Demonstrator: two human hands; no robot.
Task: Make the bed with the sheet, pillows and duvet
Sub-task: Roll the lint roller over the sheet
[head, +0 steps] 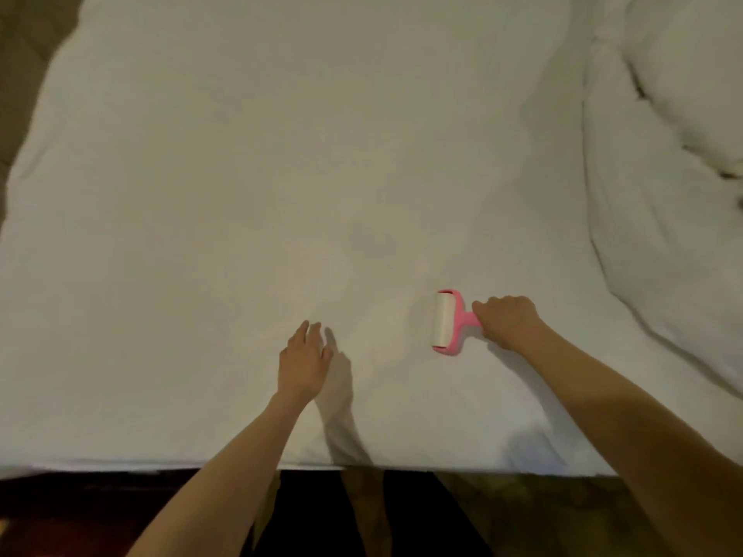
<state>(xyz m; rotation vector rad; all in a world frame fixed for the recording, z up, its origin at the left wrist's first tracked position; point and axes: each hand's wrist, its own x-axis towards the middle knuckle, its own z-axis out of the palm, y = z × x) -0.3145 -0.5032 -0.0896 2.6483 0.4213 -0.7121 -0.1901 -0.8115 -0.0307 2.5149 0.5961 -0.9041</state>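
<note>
Sheet (pixel 281 174) spreads toward twelve o'clock; my right hand (pixel 508 321) grips the roller (pixel 446 321), drum lying twelve-to-six, my left hand (pixel 303 361) relaxed at its eight o'clock.

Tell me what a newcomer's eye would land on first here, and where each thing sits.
The pink lint roller stands out first, lying on the smooth white bedding right of centre, its handle gripped by the right hand. The left hand is open with straight fingers near the bed's near edge, throwing a long shadow. A rumpled white heap fills the upper right.
</note>
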